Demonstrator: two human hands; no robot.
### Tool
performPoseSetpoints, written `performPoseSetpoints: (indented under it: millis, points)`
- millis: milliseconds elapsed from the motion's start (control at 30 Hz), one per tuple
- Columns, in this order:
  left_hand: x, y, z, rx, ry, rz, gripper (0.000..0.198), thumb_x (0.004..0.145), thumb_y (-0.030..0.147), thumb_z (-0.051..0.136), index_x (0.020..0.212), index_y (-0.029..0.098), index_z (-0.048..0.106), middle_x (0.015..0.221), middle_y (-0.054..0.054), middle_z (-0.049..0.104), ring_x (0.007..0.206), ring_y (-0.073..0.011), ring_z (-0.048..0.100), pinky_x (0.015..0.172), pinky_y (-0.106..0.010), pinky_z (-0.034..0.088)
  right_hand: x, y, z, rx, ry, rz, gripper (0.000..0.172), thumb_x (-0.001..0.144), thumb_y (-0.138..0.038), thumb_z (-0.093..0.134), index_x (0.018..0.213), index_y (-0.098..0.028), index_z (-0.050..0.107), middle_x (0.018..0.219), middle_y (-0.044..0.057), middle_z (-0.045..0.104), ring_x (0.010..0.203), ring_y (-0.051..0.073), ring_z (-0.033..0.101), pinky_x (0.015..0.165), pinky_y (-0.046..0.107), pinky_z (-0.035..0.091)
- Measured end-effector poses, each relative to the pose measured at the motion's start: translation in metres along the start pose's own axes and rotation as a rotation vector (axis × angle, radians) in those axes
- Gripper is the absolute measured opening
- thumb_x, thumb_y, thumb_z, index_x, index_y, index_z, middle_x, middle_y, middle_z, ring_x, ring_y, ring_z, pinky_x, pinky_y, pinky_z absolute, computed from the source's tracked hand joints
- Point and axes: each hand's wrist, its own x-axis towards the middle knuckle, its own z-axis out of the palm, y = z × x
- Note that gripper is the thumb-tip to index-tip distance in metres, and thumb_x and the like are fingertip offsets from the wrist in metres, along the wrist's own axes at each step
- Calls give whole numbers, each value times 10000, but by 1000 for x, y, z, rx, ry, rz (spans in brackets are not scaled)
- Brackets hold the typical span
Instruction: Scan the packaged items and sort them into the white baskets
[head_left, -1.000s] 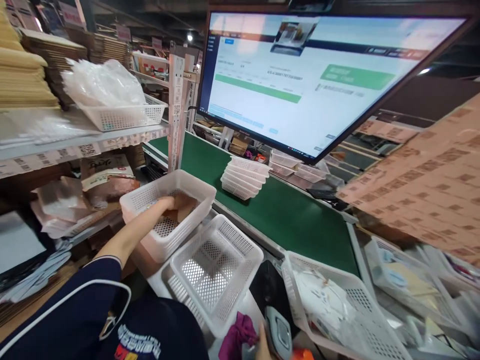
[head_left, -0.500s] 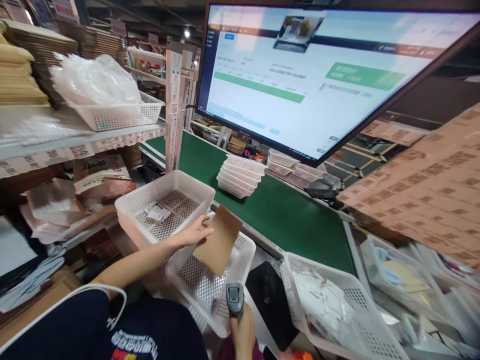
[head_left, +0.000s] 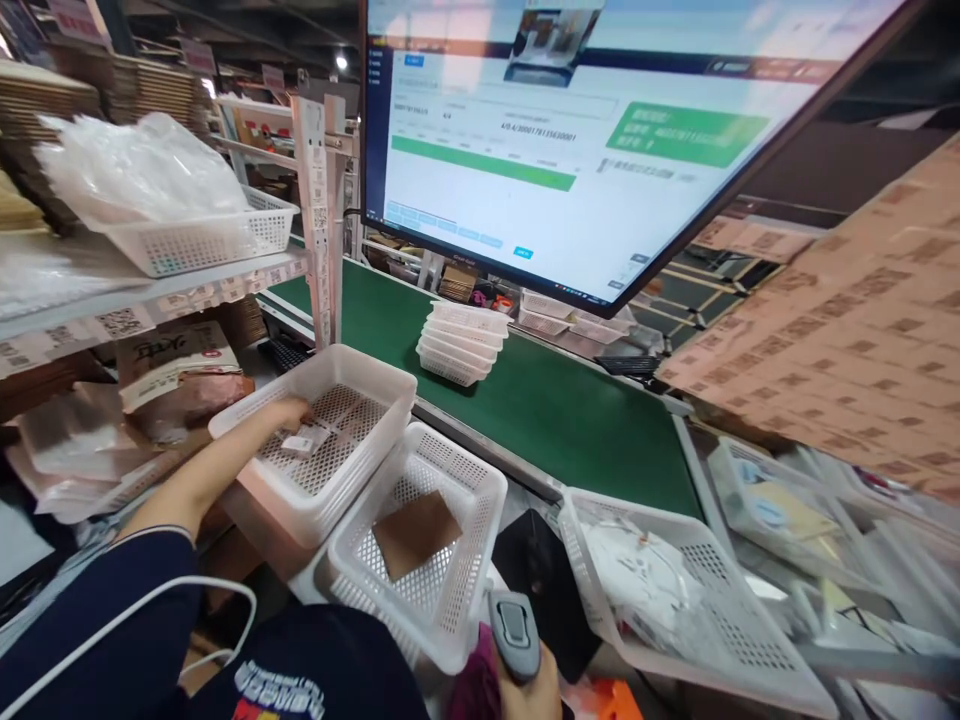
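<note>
My left hand reaches into the left white plastic basket. Its fingers are bent down and closed at the upper edge of a small white labelled packet; the fingertips are partly hidden. In my right hand, low in the view, is a grey handheld barcode scanner, gripped from below. Between the hands stands a second white basket, where a flat brown cardboard piece lies on the perforated bottom.
A large monitor hangs over the green conveyor belt. Stacked small white baskets stand on the belt. To the right are a black mouse pad and a basket of plastic-bagged goods. A shelf borders the left.
My left hand has let go of the brown cardboard piece, now lying in the middle basket, and moved left into the other basket. The scanner has moved right and down with my right hand.
</note>
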Motion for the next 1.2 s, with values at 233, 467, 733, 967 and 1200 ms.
performPoseSetpoints:
  millis: [233, 467, 733, 967, 1200]
  points:
    - [12, -6, 14, 52, -143, -139, 284, 976, 223, 784, 763, 131, 620, 731, 33, 610, 722, -138, 622, 752, -291, 560, -7, -101, 17, 82, -210, -391, 524, 816, -337, 630, 1305, -151, 658, 1368, 202, 636, 1300, 375, 645, 1112, 483, 536]
    - [3, 9, -6, -39, 28, -133, 203, 886, 46, 757, 736, 129, 648, 698, 21, 647, 759, -164, 655, 815, -309, 548, -27, -180, 32, 23, -480, -604, 669, 778, -91, 524, 1435, -177, 615, 1409, 154, 577, 1285, 274, 642, 1074, 366, 551]
    - [-22, 106, -18, -426, 261, 273, 234, 891, 271, 663, 1048, 159, 794, 1017, -63, 816, 929, -233, 743, 859, -292, 550, -28, -283, 18, -483, -579, -650, 916, 775, -124, 639, 1661, -158, 408, 1433, 178, 561, 1206, 334, 655, 981, 429, 584]
    - [-43, 178, 51, -405, -45, 383, 223, 905, 225, 620, 1023, 160, 798, 975, -69, 819, 913, -247, 758, 839, -315, 574, -22, -262, 25, -634, -581, -484, 812, 826, -114, 609, 1618, -201, 455, 1379, 143, 584, 1089, 310, 707, 879, 399, 562]
    - [-45, 162, 37, -116, 54, 501, 402, 934, 129, 609, 1302, 179, 762, 1355, -126, 748, 1368, -316, 615, 1224, -420, 417, -30, -158, 41, -534, -647, -267, 638, 822, -45, 544, 1443, -179, 597, 1322, 130, 636, 1235, 329, 668, 952, 373, 511]
